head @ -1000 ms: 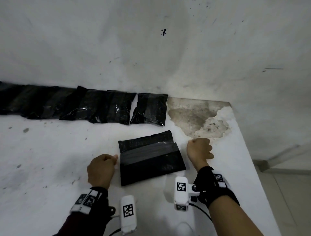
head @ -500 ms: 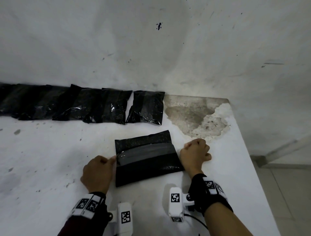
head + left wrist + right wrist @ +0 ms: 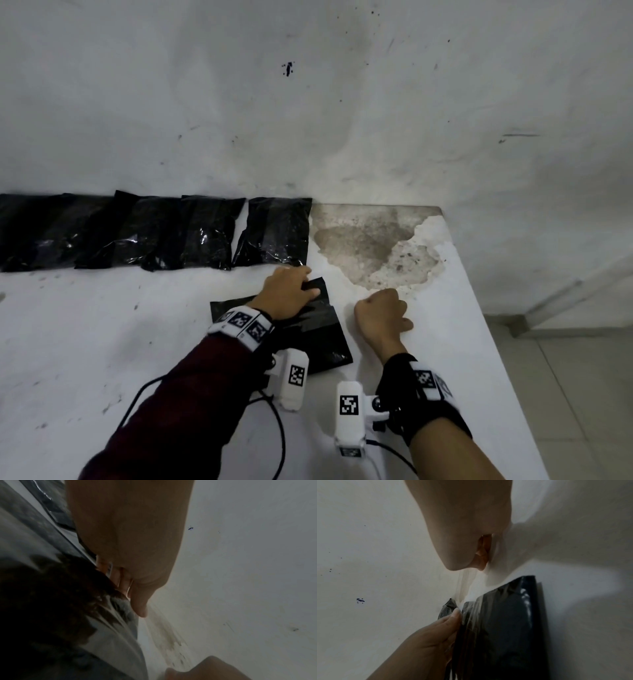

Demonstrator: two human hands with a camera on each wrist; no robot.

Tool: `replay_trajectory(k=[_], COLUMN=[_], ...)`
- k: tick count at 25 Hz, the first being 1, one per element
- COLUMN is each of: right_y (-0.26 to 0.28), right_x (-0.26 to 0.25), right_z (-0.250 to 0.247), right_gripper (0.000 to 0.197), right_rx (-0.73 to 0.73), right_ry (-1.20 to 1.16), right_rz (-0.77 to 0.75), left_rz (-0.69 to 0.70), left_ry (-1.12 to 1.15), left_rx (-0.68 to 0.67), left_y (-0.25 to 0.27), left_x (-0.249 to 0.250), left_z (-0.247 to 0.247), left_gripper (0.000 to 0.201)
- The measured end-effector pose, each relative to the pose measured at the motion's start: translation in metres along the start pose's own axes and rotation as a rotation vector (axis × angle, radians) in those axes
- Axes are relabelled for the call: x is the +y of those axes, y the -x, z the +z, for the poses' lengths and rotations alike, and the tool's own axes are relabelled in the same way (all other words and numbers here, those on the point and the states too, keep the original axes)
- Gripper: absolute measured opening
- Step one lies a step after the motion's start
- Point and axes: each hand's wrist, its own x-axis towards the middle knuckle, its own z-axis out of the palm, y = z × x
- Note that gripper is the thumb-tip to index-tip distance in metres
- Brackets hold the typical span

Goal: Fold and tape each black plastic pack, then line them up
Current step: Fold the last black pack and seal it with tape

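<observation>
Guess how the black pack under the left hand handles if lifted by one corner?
Likely floppy: the black pack lies flat and creased like film. Probably slippery, given its glossy tape. The left hand pinches its far edge, so it seems light.

Wall (image 3: 342,102): white plaster, scuffed, scattered dark specks and one larger black mark near the top centre; surface (image 3: 85,342): white, painted, speckled with small grey marks; worn patch (image 3: 370,246) at its far right corner, paint gone, mottled grey-brown beneath; floor (image 3: 582,394): pale tiles, lower right; skirting (image 3: 548,301) along the wall's foot; light: dim, even, soft shadows.
</observation>
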Motion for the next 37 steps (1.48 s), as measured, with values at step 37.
replay_trajectory(k=[37], right_y=[0.058], right_x=[0.002], right_z=[-0.020], right_gripper=[0.021], right_rx=[-0.627], right_ry=[-0.688], right_rz=[-0.253], left_rz=[0.100], left_ry=[0.634], left_rx=[-0.046], left_y=[0.042], left_x=[0.009], left_z=[-0.032], left_gripper=[0.042])
